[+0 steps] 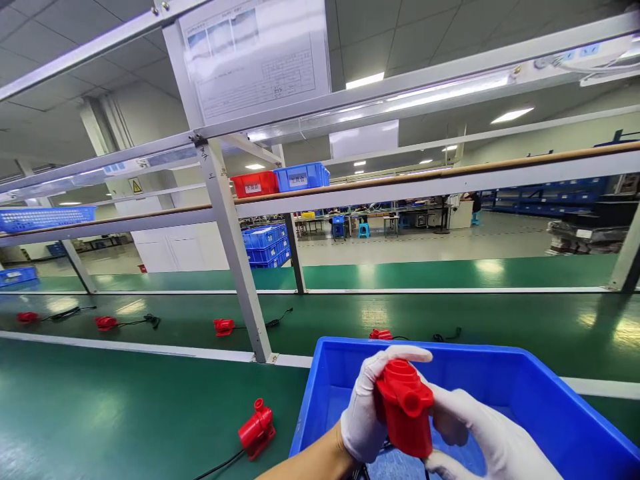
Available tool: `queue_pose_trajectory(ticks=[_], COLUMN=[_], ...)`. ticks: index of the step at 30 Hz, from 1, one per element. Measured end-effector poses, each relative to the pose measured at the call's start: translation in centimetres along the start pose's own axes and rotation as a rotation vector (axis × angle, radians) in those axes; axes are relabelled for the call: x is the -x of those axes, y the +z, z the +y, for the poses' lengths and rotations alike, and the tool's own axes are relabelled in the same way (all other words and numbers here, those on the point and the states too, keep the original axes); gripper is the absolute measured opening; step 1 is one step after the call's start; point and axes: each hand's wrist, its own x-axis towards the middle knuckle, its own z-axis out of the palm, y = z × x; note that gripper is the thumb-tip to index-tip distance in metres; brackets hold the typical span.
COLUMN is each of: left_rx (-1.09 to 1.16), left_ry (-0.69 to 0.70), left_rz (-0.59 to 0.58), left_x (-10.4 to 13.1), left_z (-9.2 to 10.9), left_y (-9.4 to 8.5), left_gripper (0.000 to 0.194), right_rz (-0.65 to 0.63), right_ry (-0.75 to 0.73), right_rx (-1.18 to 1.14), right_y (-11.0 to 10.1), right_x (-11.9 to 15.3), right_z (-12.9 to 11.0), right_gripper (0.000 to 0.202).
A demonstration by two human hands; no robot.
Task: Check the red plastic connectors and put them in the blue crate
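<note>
Both gloved hands hold one red pump (404,407) upright over the front of a blue bin (525,393) at the lower right. The left hand (367,407) wraps the pump's left side, its grip closed on the body with the thumb laid across the top rim. The right hand (480,433) cups the pump from the right and below, its grip also closed on it, fingers curled under the base. A short side nozzle on the pump points toward the camera and a round port opens upward. A black cord hangs from its base into the bin. On the green counter (125,413), just left of the bin, lies a second red pump (257,430) on its side, its cord trailing toward the near edge. Beyond a white rail, a green belt (525,320) carries four more red pumps in a row, each with a black cord: one far left (27,317), the next (105,323), a third (223,326) beside the frame post (235,253), and one (381,334) just behind the bin's far wall. On the shelf above stand a red crate (255,184) and a blue crate (301,177) side by side.
</note>
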Motion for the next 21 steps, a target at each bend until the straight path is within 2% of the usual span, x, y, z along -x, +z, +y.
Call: queue_pose_trajectory(ticks=[1, 4, 5, 9, 12, 15, 18, 21], left_rx=[-0.069, -0.281, -0.337, -0.558, -0.758, -0.913, -1.069, -1.110], left_ry=[0.014, 0.079, 0.124, 0.366, 0.535, 0.632, 0.591, 0.662], left_rz=[0.006, 0.057, 0.071, 0.033, -0.004, -0.046, -0.074, 0.003], left_x=[0.1, 0.5, 0.6, 0.6, 0.8, 1.4, 2.0, 2.0], left_z=[0.2, 0.5, 0.4, -0.3, -0.9, -1.3, -1.3, -0.9], left_y=[0.0, 0.0, 0.0, 0.1, -0.4, -1.2, -1.6, -1.2], left_gripper=[0.061, 0.061, 0.060, 0.062, 0.068, 0.068, 0.056, 0.050], right_rz=[-0.032, -0.184, -0.236, -0.299, -0.280, -0.277, -0.228, -0.168], right_ry=[0.053, 0.249, 0.309, 0.408, 0.413, 0.267, -0.026, -0.257], right_rx=[-0.017, -0.093, -0.129, -0.254, -0.264, -0.263, -0.173, -0.029], right_y=[-0.1, -0.6, -0.9, -2.1, -2.8, -3.5, -4.4, -5.4], right_x=[0.0, 0.0, 0.0, -0.2, 0.0, 0.4, 0.4, 0.2], right_z=[0.0, 0.2, 0.3, 0.0, -0.4, -0.2, 0.4, 0.9], right_gripper=[0.066, 0.033, 0.028, 0.047, 0.049, 0.035, 0.028, 0.028])
